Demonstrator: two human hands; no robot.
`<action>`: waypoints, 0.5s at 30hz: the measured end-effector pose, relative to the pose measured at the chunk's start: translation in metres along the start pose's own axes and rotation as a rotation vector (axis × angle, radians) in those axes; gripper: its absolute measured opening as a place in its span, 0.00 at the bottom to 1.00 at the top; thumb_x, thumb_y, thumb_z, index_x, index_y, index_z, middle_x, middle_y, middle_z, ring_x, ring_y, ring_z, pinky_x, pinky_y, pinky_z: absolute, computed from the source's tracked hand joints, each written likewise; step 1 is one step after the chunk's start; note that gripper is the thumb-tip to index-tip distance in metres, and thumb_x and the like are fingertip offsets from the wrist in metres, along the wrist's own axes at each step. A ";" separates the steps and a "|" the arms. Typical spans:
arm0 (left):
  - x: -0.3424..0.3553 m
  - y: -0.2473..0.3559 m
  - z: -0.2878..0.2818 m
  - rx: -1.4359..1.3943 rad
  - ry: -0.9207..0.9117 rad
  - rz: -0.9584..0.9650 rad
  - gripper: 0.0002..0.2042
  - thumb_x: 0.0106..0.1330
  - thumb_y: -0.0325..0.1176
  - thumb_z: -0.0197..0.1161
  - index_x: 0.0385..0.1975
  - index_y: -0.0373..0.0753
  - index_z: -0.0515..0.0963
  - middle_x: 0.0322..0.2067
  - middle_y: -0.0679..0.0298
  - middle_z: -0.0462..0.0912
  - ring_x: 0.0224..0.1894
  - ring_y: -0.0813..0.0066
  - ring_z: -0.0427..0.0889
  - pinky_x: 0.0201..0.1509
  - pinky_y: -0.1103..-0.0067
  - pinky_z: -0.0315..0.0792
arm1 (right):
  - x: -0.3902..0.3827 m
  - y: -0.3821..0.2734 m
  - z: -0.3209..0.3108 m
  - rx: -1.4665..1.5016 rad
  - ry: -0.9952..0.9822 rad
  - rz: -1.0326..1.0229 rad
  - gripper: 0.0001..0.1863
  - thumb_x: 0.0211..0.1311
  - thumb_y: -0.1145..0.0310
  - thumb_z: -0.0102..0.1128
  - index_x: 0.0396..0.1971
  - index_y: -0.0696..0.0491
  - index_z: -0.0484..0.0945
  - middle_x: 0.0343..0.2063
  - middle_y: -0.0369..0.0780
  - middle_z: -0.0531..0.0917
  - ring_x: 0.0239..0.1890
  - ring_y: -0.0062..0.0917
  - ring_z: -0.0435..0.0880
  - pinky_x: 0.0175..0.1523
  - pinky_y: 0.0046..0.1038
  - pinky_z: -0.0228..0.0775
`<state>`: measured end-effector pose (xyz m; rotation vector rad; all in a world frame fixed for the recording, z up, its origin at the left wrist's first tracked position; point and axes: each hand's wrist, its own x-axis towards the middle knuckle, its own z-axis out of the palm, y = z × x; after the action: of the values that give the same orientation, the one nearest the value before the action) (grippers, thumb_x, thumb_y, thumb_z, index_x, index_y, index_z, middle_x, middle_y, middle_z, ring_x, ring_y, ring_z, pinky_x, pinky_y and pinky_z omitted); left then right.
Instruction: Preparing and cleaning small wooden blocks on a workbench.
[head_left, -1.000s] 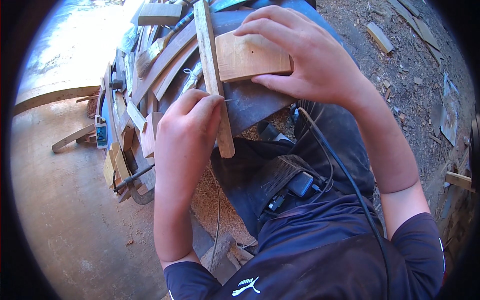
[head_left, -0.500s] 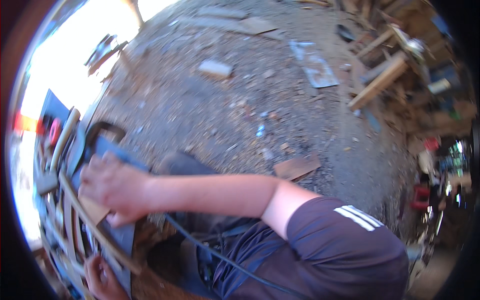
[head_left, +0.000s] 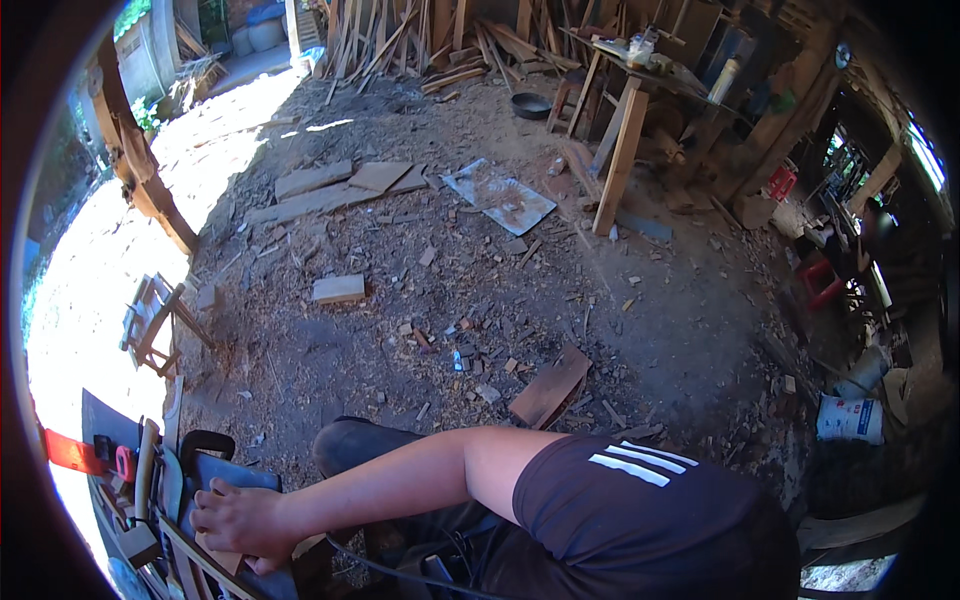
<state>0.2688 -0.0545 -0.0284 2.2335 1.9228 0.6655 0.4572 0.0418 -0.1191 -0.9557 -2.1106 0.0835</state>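
Note:
My right hand (head_left: 240, 522) is at the lower left, at the end of a bare forearm that reaches across from the right. Its fingers bend over a small piece of light wood (head_left: 226, 560) and press on it. This piece lies against a long thin wooden strip (head_left: 200, 556) on the blue-grey bench top (head_left: 235, 472). A black curved clamp-like part (head_left: 210, 440) sits just beyond my fingers. Beside it on the left are a wooden handle (head_left: 146, 468) and a pink-handled tool (head_left: 124, 463). My left hand is out of the picture.
A dark cable (head_left: 385, 572) runs across my lap. Wood chips and offcuts litter the ground, with a brown board (head_left: 550, 385) and a pale block (head_left: 339, 289) among them. A small wooden stool (head_left: 160, 322) stands at left, a workbench (head_left: 640, 75) at far right.
The view has swung upward and steadied, so the bench and my right hand appear lower. My left hand, seen earlier at the strip's near end, is out of view. My right hand stays on the wood.

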 end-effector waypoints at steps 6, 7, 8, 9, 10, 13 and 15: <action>-0.005 -0.017 0.012 -0.053 -0.005 -0.065 0.15 0.71 0.38 0.62 0.47 0.32 0.84 0.43 0.49 0.88 0.46 0.52 0.86 0.52 0.65 0.78 | 0.001 0.006 -0.002 -0.009 0.021 -0.011 0.33 0.41 0.51 0.71 0.48 0.54 0.78 0.54 0.47 0.71 0.61 0.45 0.65 0.64 0.52 0.57; -0.006 -0.017 0.014 -0.099 0.072 -0.006 0.15 0.72 0.39 0.60 0.43 0.32 0.84 0.38 0.51 0.87 0.40 0.55 0.86 0.46 0.66 0.78 | 0.003 0.004 0.001 0.004 0.019 -0.027 0.33 0.41 0.51 0.71 0.48 0.54 0.78 0.54 0.47 0.71 0.61 0.45 0.65 0.64 0.52 0.57; -0.007 -0.019 0.017 -0.129 0.151 0.047 0.15 0.73 0.40 0.58 0.39 0.33 0.84 0.33 0.53 0.87 0.34 0.58 0.85 0.40 0.67 0.79 | 0.005 0.002 0.002 0.015 0.024 -0.035 0.32 0.42 0.51 0.71 0.47 0.54 0.79 0.54 0.47 0.71 0.61 0.45 0.66 0.64 0.53 0.57; -0.010 -0.025 0.020 -0.150 0.233 0.097 0.17 0.74 0.42 0.57 0.35 0.33 0.83 0.28 0.55 0.86 0.29 0.61 0.85 0.35 0.67 0.79 | 0.007 0.000 0.003 0.034 0.029 -0.048 0.31 0.42 0.50 0.71 0.46 0.53 0.79 0.53 0.47 0.71 0.61 0.45 0.66 0.64 0.55 0.56; -0.008 -0.049 0.027 -0.302 0.144 -0.012 0.10 0.72 0.33 0.59 0.40 0.32 0.82 0.34 0.55 0.86 0.36 0.64 0.84 0.43 0.70 0.77 | 0.008 -0.007 0.000 0.021 0.031 -0.088 0.30 0.43 0.50 0.71 0.45 0.52 0.80 0.54 0.47 0.71 0.63 0.45 0.65 0.65 0.57 0.55; -0.004 -0.059 0.036 -0.418 0.002 -0.060 0.09 0.71 0.28 0.61 0.46 0.31 0.82 0.40 0.56 0.87 0.44 0.70 0.85 0.52 0.75 0.76 | -0.003 0.000 -0.024 -0.015 0.075 -0.219 0.28 0.51 0.45 0.68 0.52 0.39 0.81 0.60 0.44 0.72 0.68 0.47 0.63 0.72 0.62 0.45; -0.006 -0.034 0.045 -0.518 0.042 -0.096 0.07 0.67 0.24 0.64 0.41 0.32 0.84 0.37 0.58 0.88 0.41 0.70 0.86 0.50 0.74 0.76 | -0.012 0.010 -0.030 0.007 -0.025 -0.286 0.22 0.56 0.43 0.66 0.50 0.33 0.85 0.59 0.36 0.75 0.67 0.43 0.65 0.73 0.60 0.46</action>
<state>0.2550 -0.0453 -0.0826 1.8083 1.6195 1.0576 0.4889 0.0341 -0.1100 -0.6435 -2.2459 -0.0422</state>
